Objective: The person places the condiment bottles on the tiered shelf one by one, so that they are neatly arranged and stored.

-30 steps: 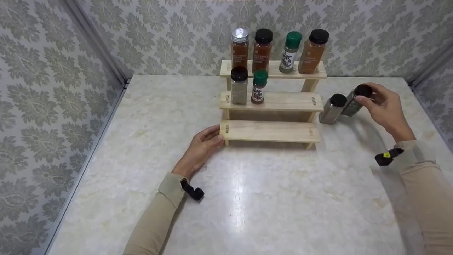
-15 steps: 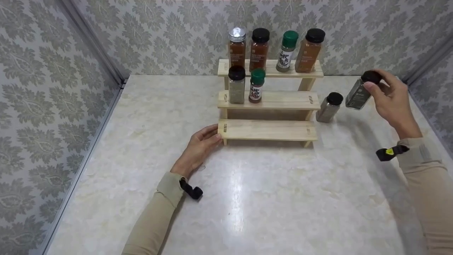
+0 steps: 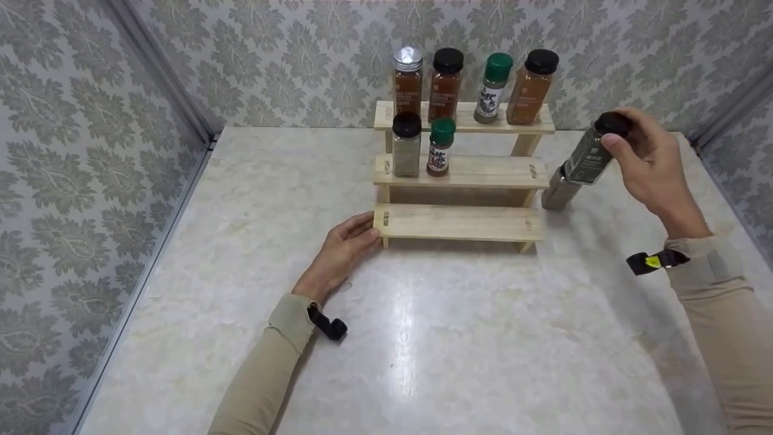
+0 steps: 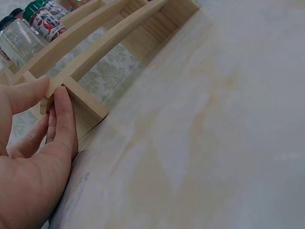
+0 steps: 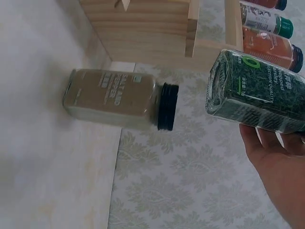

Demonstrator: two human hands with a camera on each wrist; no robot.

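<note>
My right hand (image 3: 655, 166) grips a glass jar of chopped parsley (image 3: 589, 158) by its black cap, tilted and raised off the table. Below it, a salt and pepper jar (image 5: 114, 98) stands on the table beside the rack; in the head view the parsley jar covers its cap. At the rack's left end, my left hand (image 3: 339, 251) pinches the corner of the lowest step of the three-step wooden spice rack (image 3: 459, 222), thumb on top and fingers underneath. The middle step holds a black-capped jar (image 3: 406, 148) and a small green-capped jar (image 3: 441, 148), both at its left.
Along the top step stand a silver-capped jar (image 3: 407, 84), a red sweet pepper jar (image 3: 445, 87), a green-capped jar (image 3: 492, 87) and an orange-brown jar (image 3: 532, 87). Patterned wall panels (image 3: 302, 60) enclose the marbled table (image 3: 483, 338) at the back and sides.
My right hand has lifted the parsley jar from beside the salt and pepper jar, then brought it left over that jar. My left hand has stayed on the rack.
</note>
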